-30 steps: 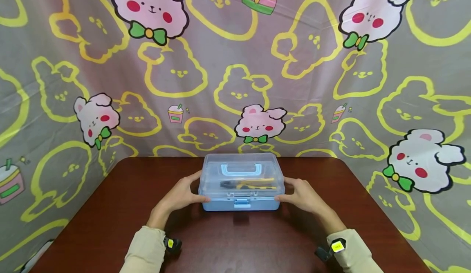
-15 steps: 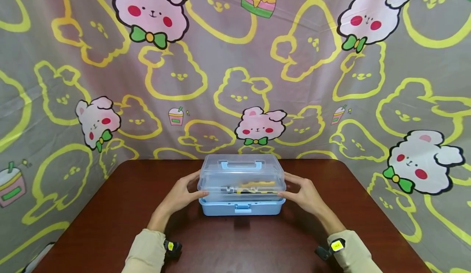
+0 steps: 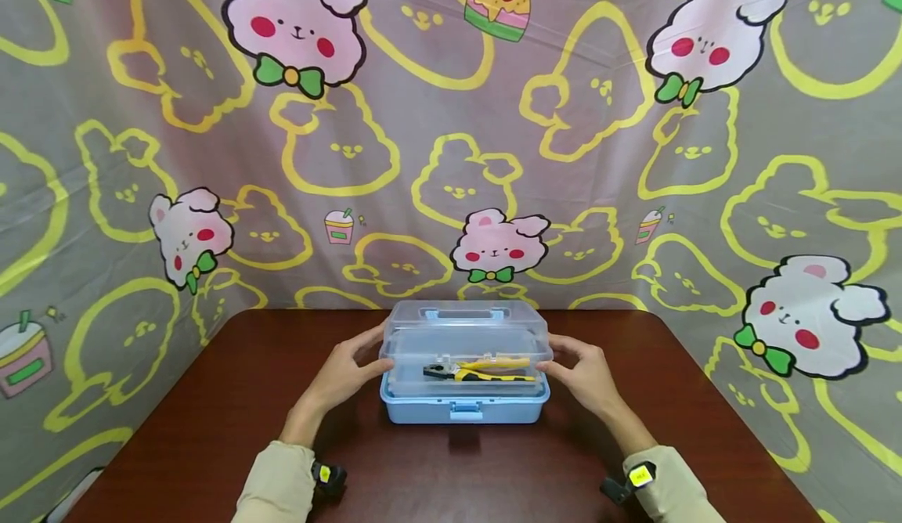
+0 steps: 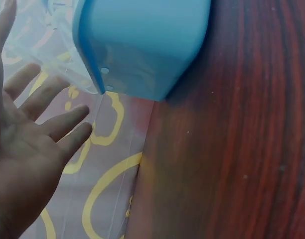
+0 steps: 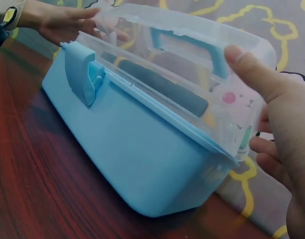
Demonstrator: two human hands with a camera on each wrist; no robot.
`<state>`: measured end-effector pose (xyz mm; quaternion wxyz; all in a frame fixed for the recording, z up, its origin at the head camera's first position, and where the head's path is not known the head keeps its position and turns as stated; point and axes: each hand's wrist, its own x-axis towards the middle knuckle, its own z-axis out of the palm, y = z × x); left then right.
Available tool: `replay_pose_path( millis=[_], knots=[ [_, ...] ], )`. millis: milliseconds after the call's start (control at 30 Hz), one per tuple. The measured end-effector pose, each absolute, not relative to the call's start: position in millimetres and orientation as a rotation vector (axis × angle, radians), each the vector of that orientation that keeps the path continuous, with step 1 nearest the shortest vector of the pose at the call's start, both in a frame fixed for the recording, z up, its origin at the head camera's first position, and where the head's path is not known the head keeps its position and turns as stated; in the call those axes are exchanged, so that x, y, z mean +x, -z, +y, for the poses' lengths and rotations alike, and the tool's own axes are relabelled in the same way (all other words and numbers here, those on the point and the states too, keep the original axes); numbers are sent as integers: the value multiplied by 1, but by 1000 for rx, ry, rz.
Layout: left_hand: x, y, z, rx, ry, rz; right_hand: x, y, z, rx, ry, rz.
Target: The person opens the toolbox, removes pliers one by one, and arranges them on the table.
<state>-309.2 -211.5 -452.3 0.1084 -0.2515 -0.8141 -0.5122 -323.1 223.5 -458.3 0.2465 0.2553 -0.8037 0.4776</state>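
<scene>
A toolbox with a light blue base (image 3: 423, 412) and a clear lid (image 3: 465, 337) stands on the table. Its lid is partly raised and tilted back. My left hand (image 3: 343, 370) holds the lid's left end, thumb toward the front; my right hand (image 3: 586, 370) holds the right end the same way. Inside, pliers (image 3: 493, 364) with yellow-and-black handles lie in a clear tray, seen through the lid. The right wrist view shows the blue front latch (image 5: 80, 72) hanging loose and the blue carrying handle (image 5: 192, 47) on the lid. Fingers behind the lid are partly hidden.
The dark red-brown wooden table (image 3: 465, 484) extends around the box. Behind it and along both sides hangs a grey curtain (image 3: 599, 171) with rabbit prints, close to the table's far edge.
The lid has risen from nearly closed and swung back, uncovering the base's front rim. Both hands have moved up slightly with it. The pliers show more plainly now.
</scene>
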Motion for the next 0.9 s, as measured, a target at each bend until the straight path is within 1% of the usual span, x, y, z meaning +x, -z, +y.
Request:
replay_pose_path(
  millis=[200, 433, 600, 900],
  knots=[
    [-313, 449, -209, -643, 1350, -2350, -329, 452, 218, 633, -1274, -2200],
    [-323, 437, -207, -644, 1221, -2294, -340, 444, 212, 599, -1320, -2184],
    [-330, 427, -204, -649, 1199, -2279, -348, 436, 207, 511, -1335, -2187],
    [-340, 410, -196, -513, 1173, -2274, -356, 420, 199, 369, -1310, -2210]
  ],
)
